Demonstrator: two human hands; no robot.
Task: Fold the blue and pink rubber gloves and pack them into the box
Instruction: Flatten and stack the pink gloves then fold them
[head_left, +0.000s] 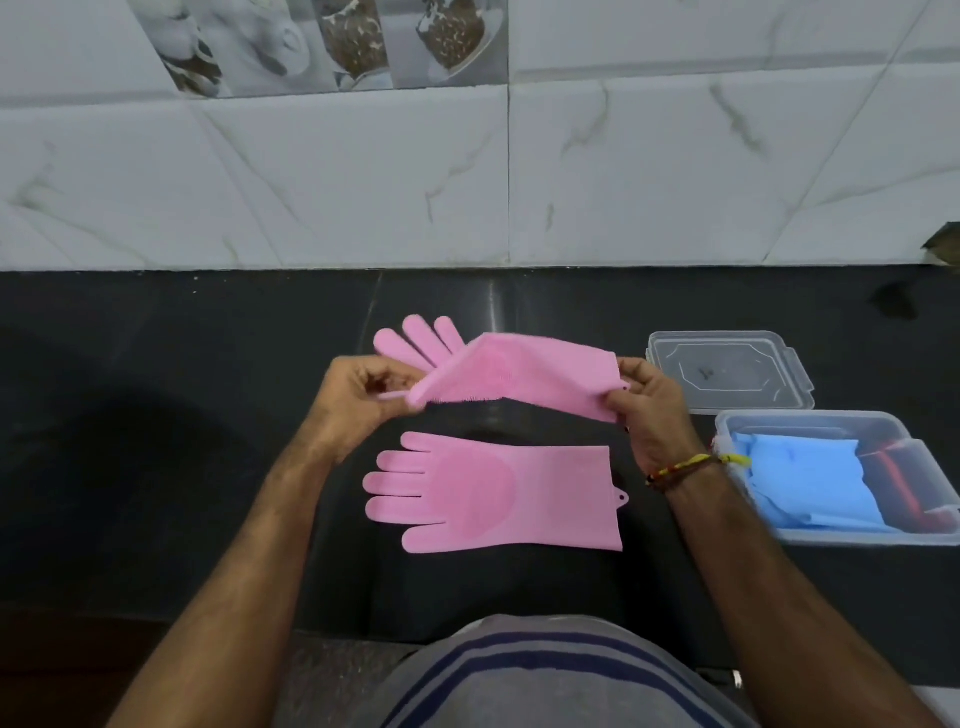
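**Folding the first pink glove lengthwise**

The left hand (358, 395) pinches the palm end of the lifted pink glove (519, 374), and the right hand (649, 410) pinches its cuff. The glove hangs taut between them just above the surface (156, 415), one long edge turned over, its fingers pointing toward 11 o'clock.

To fold it well, the person should probably bring both pinched edges down together so the long sides meet evenly, then press the crease flat before doubling cuff to fingers. Rubber tends to spring open, so a hand should stay on the fold.

The second pink glove (493, 493) lies flat at 6 o'clock of the held one, near it, and may catch a lowered edge; folding a little farther back avoids that.

The box (727, 431) sits at 3 o'clock, already holding the blue gloves (810, 483) and something red beside them, so spare room looks limited. Its lid (727, 371) lies just behind it, clear of the opening.
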